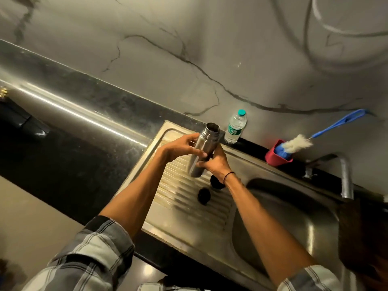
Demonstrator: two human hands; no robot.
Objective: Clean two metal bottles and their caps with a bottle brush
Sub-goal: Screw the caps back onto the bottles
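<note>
A pale marble-veined wall [189, 38] rises behind a dark stone counter [69, 164] with a steel sink unit set into it. The unit has a ribbed draining board [189, 208] on the left and a basin [294, 223] on the right, with a tap [345, 177] standing at the basin's far edge.

Above the draining board, both hands hold one metal bottle [204, 150], uncapped, tilted with its open threaded mouth pointing up and away. The left hand [182, 147] wraps around the bottle's upper body, fingers curled over it. The right hand [216, 162] clasps the lower part from the other side; a thin dark band sits on that wrist. Only this one metal bottle can be made out.

Two dark round caps lie on the draining board below the hands: one cap [204, 195] in the open, the other cap [216, 182] partly hidden behind the right wrist.

At the back edge of the sink, a plastic water bottle [235, 128] with a teal lid stands upright just beyond the metal bottle. Farther right, a red cup [275, 157] holds the bottle brush [298, 143], its white bristles resting at the cup's rim and its blue handle leaning up against the wall.

Checked shirt sleeves [94, 248] are rolled above the elbows.
</note>
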